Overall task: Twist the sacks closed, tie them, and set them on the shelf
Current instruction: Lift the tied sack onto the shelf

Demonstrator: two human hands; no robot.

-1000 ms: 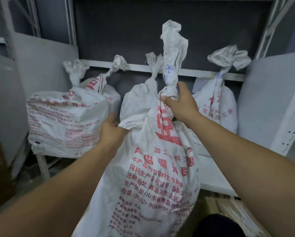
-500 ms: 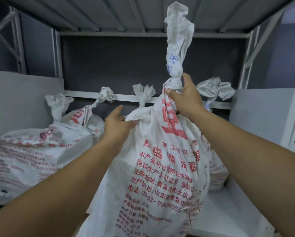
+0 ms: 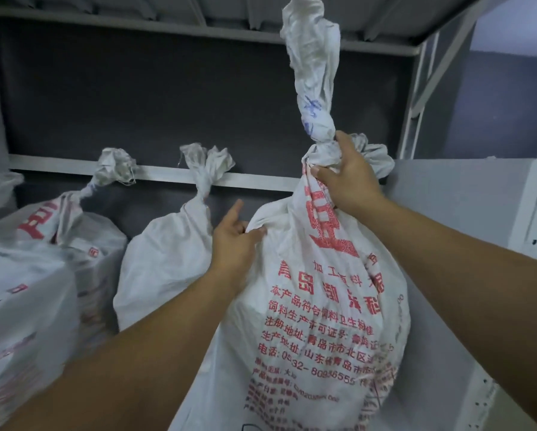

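A white woven sack (image 3: 323, 306) with red print fills the middle of the view, its neck twisted and knotted, the loose top standing up. My right hand (image 3: 348, 178) grips the sack's neck just under the knot. On the sack's left shoulder my left hand (image 3: 234, 241) pinches a fold of cloth, index finger pointing up. The sack hangs in front of the shelf (image 3: 431, 353), its bottom out of view.
Three tied sacks stand on the shelf: one at the left front (image 3: 21, 306), one behind it (image 3: 90, 231), one in the middle (image 3: 167, 269). Another knotted top (image 3: 376, 154) shows behind my right hand. A white upright panel (image 3: 466, 213) closes the right side; a shelf board runs overhead.
Both hands have lifted the sack up and forward toward the shelf. The view has risen with it, so the underside of the upper shelf shows now.
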